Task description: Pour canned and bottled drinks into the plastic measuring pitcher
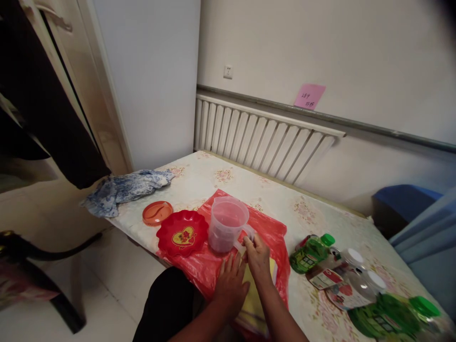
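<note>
A clear plastic jug (pixel 227 227) stands upright on a spread red plastic bag (pixel 272 230). My right hand (pixel 258 260) is closed at the jug's handle, its fingertips curled there. My left hand (pixel 231 287) lies flat with fingers stretched out, just in front of the jug's base. Beneath both hands is a flat, folded-looking yellow thing (pixel 252 306), partly hidden by them; I cannot make out its kind. Left of the jug sits a red scalloped plate (pixel 197 225) with a yellow heart print. Beside that plate is an orange-red round dish or lid (pixel 151 217).
Several bottles lie at the right, among them a green-capped one (pixel 309 254) and a white-capped one (pixel 351 289). A blue-white cloth (pixel 130 187) hangs over the left table edge. The flowered tabletop (pixel 245 178) ends near a radiator (pixel 256 137). A black chair-like frame (pixel 39 266) stands left.
</note>
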`<action>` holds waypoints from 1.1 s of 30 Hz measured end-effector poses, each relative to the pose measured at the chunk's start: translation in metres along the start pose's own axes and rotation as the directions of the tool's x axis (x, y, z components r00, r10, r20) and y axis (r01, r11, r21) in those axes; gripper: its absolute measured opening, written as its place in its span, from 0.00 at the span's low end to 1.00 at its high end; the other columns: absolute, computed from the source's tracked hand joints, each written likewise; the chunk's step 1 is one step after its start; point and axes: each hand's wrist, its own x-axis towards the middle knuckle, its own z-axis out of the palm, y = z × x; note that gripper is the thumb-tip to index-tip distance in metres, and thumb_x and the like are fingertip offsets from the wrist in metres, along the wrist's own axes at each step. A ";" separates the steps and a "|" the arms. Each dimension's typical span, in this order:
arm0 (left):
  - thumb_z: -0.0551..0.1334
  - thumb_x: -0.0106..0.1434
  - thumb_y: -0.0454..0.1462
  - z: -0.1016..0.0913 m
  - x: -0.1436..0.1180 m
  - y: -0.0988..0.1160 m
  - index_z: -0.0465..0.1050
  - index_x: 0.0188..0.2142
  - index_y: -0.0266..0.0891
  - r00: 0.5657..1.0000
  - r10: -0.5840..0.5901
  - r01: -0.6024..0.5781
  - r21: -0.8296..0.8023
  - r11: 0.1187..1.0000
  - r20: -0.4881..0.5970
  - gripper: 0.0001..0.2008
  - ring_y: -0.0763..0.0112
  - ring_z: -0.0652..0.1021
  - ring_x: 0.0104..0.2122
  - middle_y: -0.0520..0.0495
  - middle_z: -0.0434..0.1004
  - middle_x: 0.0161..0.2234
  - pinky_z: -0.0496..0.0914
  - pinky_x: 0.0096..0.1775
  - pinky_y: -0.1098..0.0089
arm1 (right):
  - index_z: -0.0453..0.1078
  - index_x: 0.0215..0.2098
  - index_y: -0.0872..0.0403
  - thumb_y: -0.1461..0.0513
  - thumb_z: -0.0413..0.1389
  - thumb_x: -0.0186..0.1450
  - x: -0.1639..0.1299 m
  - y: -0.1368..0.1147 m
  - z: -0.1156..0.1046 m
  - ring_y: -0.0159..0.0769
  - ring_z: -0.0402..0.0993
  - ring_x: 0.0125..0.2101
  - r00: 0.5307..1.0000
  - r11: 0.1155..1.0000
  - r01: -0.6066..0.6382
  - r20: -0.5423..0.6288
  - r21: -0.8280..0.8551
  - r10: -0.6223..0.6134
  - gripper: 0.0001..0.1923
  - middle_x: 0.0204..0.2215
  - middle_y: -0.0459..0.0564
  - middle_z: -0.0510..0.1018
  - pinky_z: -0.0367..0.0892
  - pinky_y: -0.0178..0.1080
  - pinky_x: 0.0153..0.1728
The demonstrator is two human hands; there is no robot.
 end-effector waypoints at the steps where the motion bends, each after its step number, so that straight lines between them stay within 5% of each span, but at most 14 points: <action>1: 0.55 0.64 0.45 0.000 0.000 0.000 0.48 0.67 0.44 1.000 -0.002 0.002 -0.001 1.000 0.001 0.33 0.50 0.54 0.66 0.44 0.50 0.68 0.50 0.63 0.47 | 0.64 0.23 0.52 0.52 0.51 0.63 -0.001 0.002 0.001 0.31 0.64 0.16 1.000 1.000 0.001 0.002 0.000 -0.001 0.16 0.12 0.38 0.66 0.59 0.34 0.21; 8: 0.54 0.65 0.46 -0.003 0.001 0.001 0.50 0.66 0.43 1.000 -0.011 0.011 -0.008 1.000 0.005 0.32 0.50 0.55 0.65 0.42 0.55 0.66 0.51 0.63 0.47 | 0.64 0.23 0.53 0.52 0.53 0.62 -0.005 0.005 0.001 0.31 0.65 0.19 1.000 1.000 0.022 0.015 0.017 -0.022 0.15 0.15 0.39 0.68 0.60 0.33 0.23; 15: 0.54 0.65 0.46 -0.008 0.000 0.004 0.53 0.65 0.43 1.000 -0.008 0.008 0.011 1.000 -0.009 0.30 0.50 0.54 0.66 0.43 0.52 0.67 0.50 0.63 0.48 | 0.70 0.48 0.57 0.53 0.55 0.60 -0.023 0.022 -0.022 0.33 0.72 0.20 0.998 0.994 0.018 -0.066 0.110 -0.011 0.22 0.40 0.55 0.80 0.68 0.36 0.21; 20: 0.53 0.65 0.47 -0.009 0.000 0.004 0.54 0.65 0.43 1.000 -0.016 0.016 0.015 1.000 0.007 0.30 0.52 0.53 0.66 0.43 0.51 0.67 0.50 0.63 0.49 | 0.72 0.44 0.57 0.52 0.58 0.56 -0.035 0.038 -0.039 0.37 0.75 0.21 0.998 0.993 -0.026 -0.047 0.119 0.032 0.22 0.36 0.54 0.81 0.72 0.39 0.24; 25: 0.52 0.65 0.48 -0.011 0.000 0.005 0.54 0.65 0.42 1.000 -0.024 0.024 0.007 1.000 0.014 0.31 0.52 0.53 0.66 0.43 0.50 0.67 0.50 0.63 0.48 | 0.75 0.37 0.54 0.54 0.63 0.50 -0.017 0.008 -0.032 0.44 0.77 0.37 0.998 0.970 -0.042 -0.032 0.239 0.051 0.18 0.34 0.53 0.81 0.71 0.43 0.40; 33: 0.52 0.65 0.46 -0.011 -0.002 0.003 0.52 0.66 0.44 1.000 -0.018 0.019 -0.019 1.000 0.023 0.30 0.50 0.54 0.65 0.44 0.51 0.67 0.51 0.63 0.47 | 0.69 0.26 0.56 0.49 0.58 0.58 0.002 -0.009 0.014 0.31 0.67 0.22 0.997 0.903 -0.076 0.036 0.423 0.067 0.17 0.21 0.44 0.73 0.64 0.34 0.24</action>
